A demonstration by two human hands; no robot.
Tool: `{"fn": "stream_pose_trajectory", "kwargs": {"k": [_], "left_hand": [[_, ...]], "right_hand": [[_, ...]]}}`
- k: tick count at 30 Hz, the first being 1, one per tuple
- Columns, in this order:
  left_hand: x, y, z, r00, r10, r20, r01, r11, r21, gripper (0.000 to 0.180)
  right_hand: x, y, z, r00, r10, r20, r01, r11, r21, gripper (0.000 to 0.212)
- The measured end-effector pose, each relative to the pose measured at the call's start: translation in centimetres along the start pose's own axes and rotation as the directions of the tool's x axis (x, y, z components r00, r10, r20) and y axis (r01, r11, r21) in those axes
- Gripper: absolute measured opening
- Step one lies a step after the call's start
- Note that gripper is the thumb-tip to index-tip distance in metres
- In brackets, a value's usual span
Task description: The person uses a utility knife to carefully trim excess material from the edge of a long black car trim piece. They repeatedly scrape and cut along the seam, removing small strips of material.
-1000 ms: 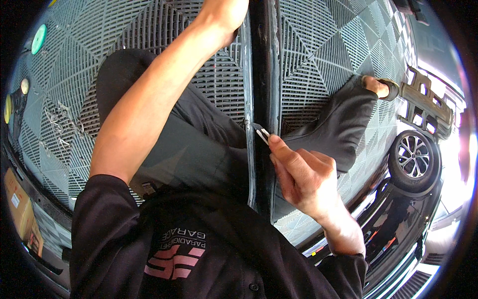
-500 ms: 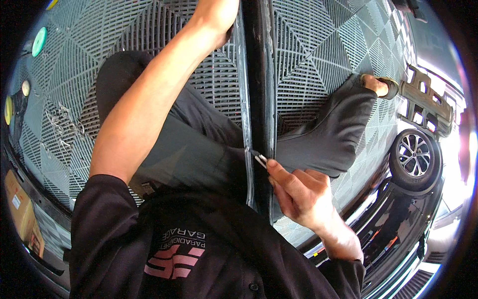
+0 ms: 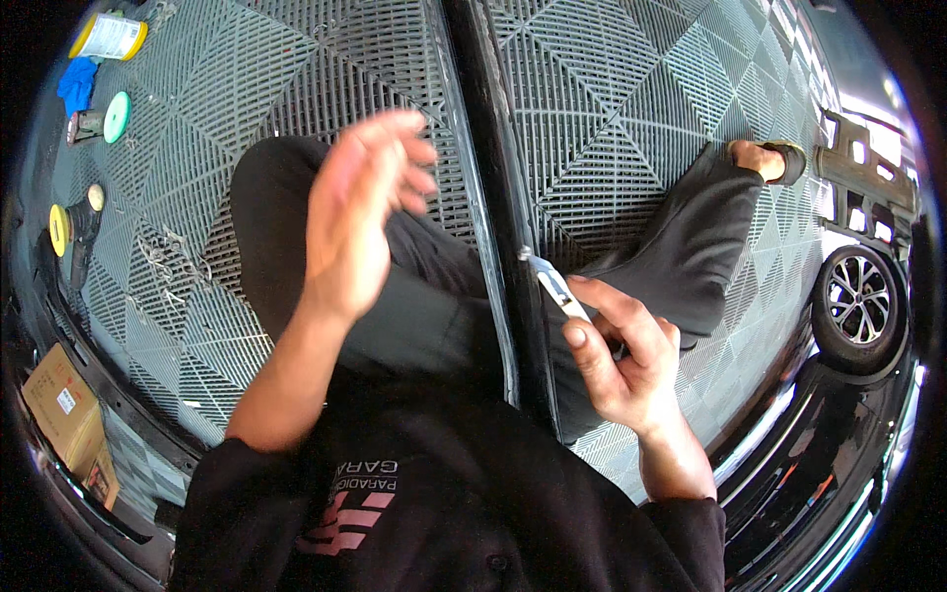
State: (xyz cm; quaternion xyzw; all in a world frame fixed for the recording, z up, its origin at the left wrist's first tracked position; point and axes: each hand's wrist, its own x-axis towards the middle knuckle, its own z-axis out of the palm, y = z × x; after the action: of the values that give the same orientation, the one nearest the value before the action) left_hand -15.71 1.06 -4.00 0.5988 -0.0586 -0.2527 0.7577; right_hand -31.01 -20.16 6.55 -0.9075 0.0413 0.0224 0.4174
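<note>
A long, narrow black panel edge (image 3: 513, 197) with a grey rim runs upright through the view between my legs. My right hand (image 3: 631, 350) pinches a slim white-handled craft knife (image 3: 564, 296) between thumb and fingers. Its blade points up and left over the black strip, and a small pale bit sits at its tip. Free of the panel, my left hand (image 3: 360, 212) hovers over my left leg with its fingers apart and slightly blurred. Nothing shows in it.
Grey grid tiles cover the floor. At the left are polishers with a green pad (image 3: 116, 116) and a yellow pad (image 3: 59, 229), a yellow-lidded tub (image 3: 109, 37), white scraps (image 3: 173, 259) and a cardboard box (image 3: 64, 400). A black car's wheel (image 3: 856, 301) stands at the right.
My left hand has come off the far part of the strip, back toward me. The knife has moved slightly right and its blade shows more. The view has shifted.
</note>
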Motion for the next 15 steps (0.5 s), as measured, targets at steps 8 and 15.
{"fn": "stream_pose_trajectory", "kwargs": {"k": [8, 15], "left_hand": [[-3.9, 2.4, 2.9, 0.976, 0.048, 0.212, -0.004, 0.979, -0.203, 0.035], [-4.5, 3.4, 1.1, 0.972, 0.158, 0.176, -0.178, 0.978, 0.105, 0.016]], "right_hand": [[1.6, -1.6, 1.0, 0.996, -0.083, 0.032, 0.078, 0.988, 0.131, 0.032], [1.3, -2.2, 1.4, 0.999, -0.021, 0.034, 0.012, 0.974, 0.226, 0.03]]}}
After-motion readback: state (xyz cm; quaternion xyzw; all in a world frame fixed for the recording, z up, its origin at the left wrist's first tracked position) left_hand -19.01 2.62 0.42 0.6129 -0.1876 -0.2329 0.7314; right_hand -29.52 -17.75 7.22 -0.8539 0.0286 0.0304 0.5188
